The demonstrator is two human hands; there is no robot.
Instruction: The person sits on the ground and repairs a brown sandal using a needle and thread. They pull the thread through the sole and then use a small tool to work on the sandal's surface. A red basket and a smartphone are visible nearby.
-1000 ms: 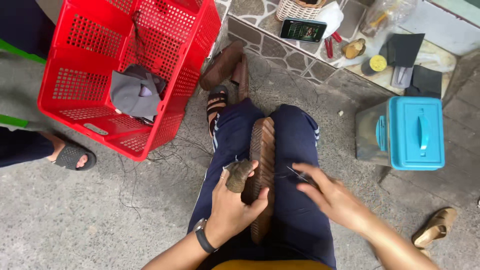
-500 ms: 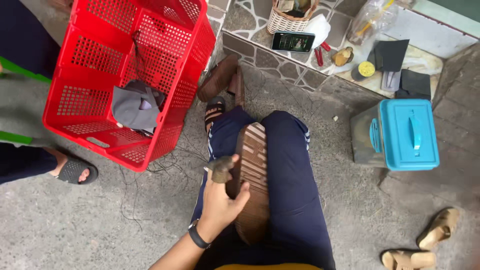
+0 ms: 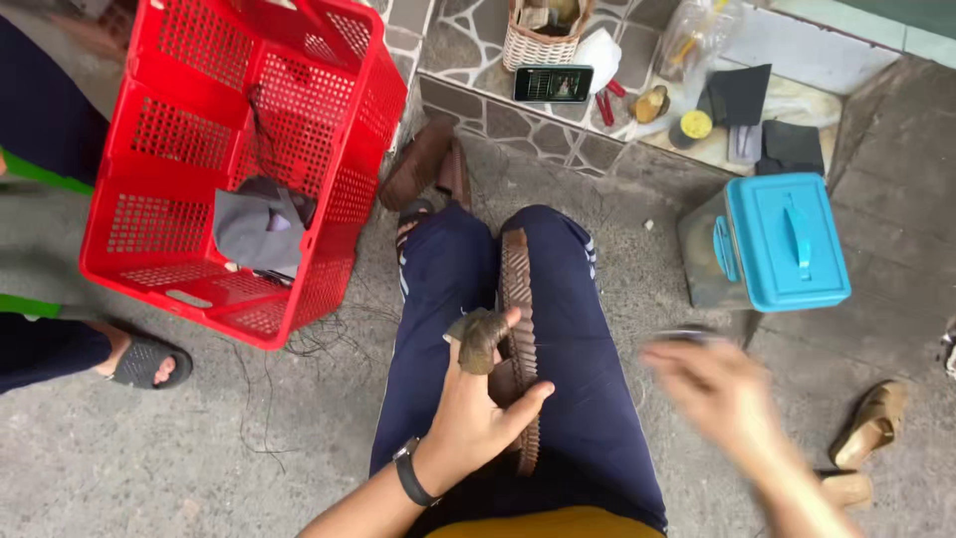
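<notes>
Brown ridged shoe sole (image 3: 517, 329) lies on the lap between dark blue trouser legs (image 3: 588, 379), long axis running away from the body. Left hand (image 3: 478, 413) grips its near end, forefinger capped in a dark rag (image 3: 482, 339). Right hand (image 3: 722, 394) is off to the right, well apart from the sole, motion-blurred; its grip unreadable, a dark shape above it unclear.

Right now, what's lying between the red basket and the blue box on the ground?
In the head view, the person's legs in dark blue trousers lie between the red basket and the blue box, with a brown shoe sole resting on them.
</notes>
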